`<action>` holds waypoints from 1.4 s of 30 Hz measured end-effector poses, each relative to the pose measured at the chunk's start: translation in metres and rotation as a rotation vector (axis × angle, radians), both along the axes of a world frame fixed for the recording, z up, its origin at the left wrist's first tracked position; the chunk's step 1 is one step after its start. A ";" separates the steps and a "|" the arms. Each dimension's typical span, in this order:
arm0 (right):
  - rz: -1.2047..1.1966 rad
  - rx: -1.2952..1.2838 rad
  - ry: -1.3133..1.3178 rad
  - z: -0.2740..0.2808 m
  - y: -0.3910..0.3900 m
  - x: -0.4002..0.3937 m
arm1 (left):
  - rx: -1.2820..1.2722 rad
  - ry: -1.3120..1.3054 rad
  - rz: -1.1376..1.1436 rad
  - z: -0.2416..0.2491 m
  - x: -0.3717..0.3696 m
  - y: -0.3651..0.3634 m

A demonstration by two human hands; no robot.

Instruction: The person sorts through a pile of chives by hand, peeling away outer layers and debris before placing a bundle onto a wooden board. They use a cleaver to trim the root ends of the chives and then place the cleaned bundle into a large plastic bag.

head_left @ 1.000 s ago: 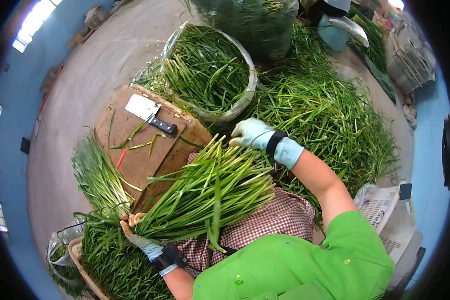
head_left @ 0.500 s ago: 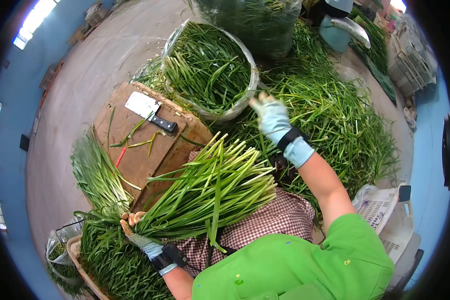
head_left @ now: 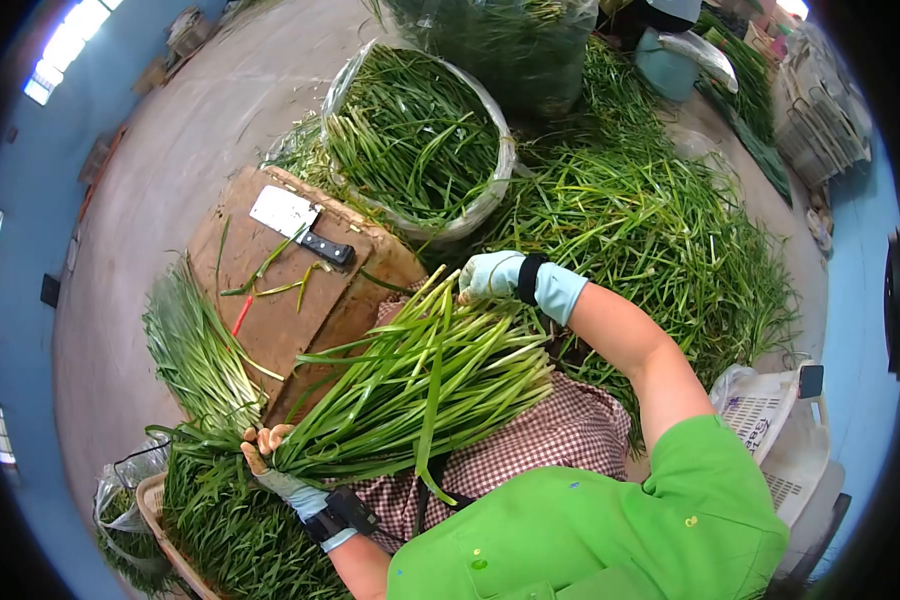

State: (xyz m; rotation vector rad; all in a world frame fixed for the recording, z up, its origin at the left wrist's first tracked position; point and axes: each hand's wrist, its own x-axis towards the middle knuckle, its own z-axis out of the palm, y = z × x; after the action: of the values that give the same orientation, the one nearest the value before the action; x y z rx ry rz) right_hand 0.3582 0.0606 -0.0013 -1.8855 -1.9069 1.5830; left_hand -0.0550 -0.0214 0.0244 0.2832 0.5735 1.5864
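Observation:
A large bunch of garlic chives (head_left: 410,400) lies across my lap, pale stem ends fanned to the upper right. My left hand (head_left: 280,465), in a light blue glove with tan fingertips, is closed around the leafy end of the bunch. At the pale ends, my right hand (head_left: 495,277), gloved in light blue, has its fingers pinched on stems at the upper edge; the fingertips are partly hidden. Beyond the bunch is a worn brown board (head_left: 240,240) with a cleaver (head_left: 300,222) and a few loose leaves. Another chive bundle (head_left: 205,350) rests along the board's left side.
A plastic-lined round container (head_left: 505,150) full of greens stands beyond the board. Loose greens (head_left: 660,240) are heaped on the right. A crate (head_left: 150,500) of chives sits at lower left, white crates (head_left: 795,450) at right. Another person (head_left: 670,15) is partly visible at the top.
My right hand has come down and left, from over the loose heap to the stem ends of the bunch, and its fingers have closed there. My left hand has stayed in place.

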 end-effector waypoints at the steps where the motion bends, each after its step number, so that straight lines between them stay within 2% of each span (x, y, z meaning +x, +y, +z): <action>1: 0.039 0.079 0.004 -0.004 0.002 0.000 | -0.015 0.011 0.006 0.003 0.002 0.000; 2: -0.055 0.058 0.027 -0.008 0.002 -0.001 | 0.041 -0.020 -0.020 0.003 0.006 0.000; 3: -0.051 0.059 0.025 -0.011 0.001 -0.004 | 0.096 -0.052 -0.046 0.004 0.009 -0.001; 5: -0.173 0.232 -0.098 -0.015 0.001 -0.007 | 0.088 -0.066 -0.043 0.003 0.011 0.000; 7: -0.175 0.257 -0.147 -0.015 0.000 -0.009 | 0.077 -0.076 -0.045 0.004 0.014 0.000; 9: -0.235 0.450 -0.219 -0.015 -0.002 -0.007 | 0.008 -0.083 0.025 0.009 0.023 0.000; 10: -0.276 0.464 -0.233 -0.019 -0.001 -0.004 | 0.007 -0.084 0.024 0.010 0.026 0.000; 13: -0.096 0.830 -0.583 -0.045 0.005 0.037 | 0.019 -0.119 0.012 0.007 0.027 0.001; 15: -0.655 0.635 -0.516 -0.026 -0.008 0.076 | -0.012 -0.074 0.082 0.002 0.020 0.001; 16: -0.694 0.550 -0.716 -0.018 -0.013 0.098 | -0.013 -0.076 0.091 0.005 0.022 -0.001; 18: -0.779 0.411 -0.906 0.000 -0.031 0.140 | -0.007 -0.025 0.101 0.015 0.033 -0.004; 19: -0.766 0.550 -1.114 0.001 -0.043 0.150 | -0.010 -0.031 0.100 0.015 0.035 -0.004; 21: -0.766 0.922 -1.342 -0.014 -0.056 0.158 | -0.014 -0.047 0.124 0.015 0.038 -0.004; 22: -0.729 0.627 -1.066 0.028 -0.058 0.129 | -0.016 -0.046 0.120 0.012 0.036 -0.003; 24: -0.460 0.666 -0.561 -0.005 -0.053 0.118 | -0.041 -0.096 0.123 0.006 0.032 0.000; 25: -0.380 0.609 -0.345 0.010 -0.053 0.087 | -0.041 -0.093 0.117 0.010 0.036 0.001; 27: -0.020 0.682 -0.261 0.005 -0.045 0.043 | -0.033 -0.030 0.147 0.019 0.042 -0.001; 28: 0.075 0.665 -0.243 0.006 -0.040 0.023 | -0.031 -0.024 0.151 0.019 0.041 0.000; 29: 0.126 0.798 -0.086 -0.007 -0.034 0.012 | -0.013 -0.033 0.126 0.017 0.038 0.000; 31: 0.189 0.633 -0.053 -0.005 -0.023 -0.008 | 0.006 -0.039 0.107 0.016 0.035 -0.001; 33: 0.117 0.415 0.055 0.005 -0.020 -0.019 | 0.014 -0.047 0.105 0.015 0.033 -0.002; 35: -0.125 0.203 0.184 0.018 -0.020 -0.025 | 0.025 -0.053 0.091 0.016 0.035 -0.002; 37: -0.266 0.097 0.260 0.023 -0.020 -0.025 | 0.036 -0.060 0.077 0.017 0.036 -0.003; 38: -0.267 0.097 0.258 0.014 -0.020 -0.023 | 0.020 -0.042 0.103 0.017 0.037 -0.003; 40: -0.308 0.080 0.466 0.004 -0.018 -0.022 | 0.005 -0.024 0.130 0.016 0.036 -0.002; 42: -0.322 0.066 0.405 0.016 -0.024 -0.021 | -0.014 -0.002 0.138 0.012 0.034 -0.001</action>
State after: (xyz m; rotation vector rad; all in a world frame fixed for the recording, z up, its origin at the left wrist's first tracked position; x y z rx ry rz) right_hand 0.3369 0.0362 0.0146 -1.5908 -1.3953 1.6183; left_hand -0.0210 -0.0219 0.0367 0.2360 0.6134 1.7147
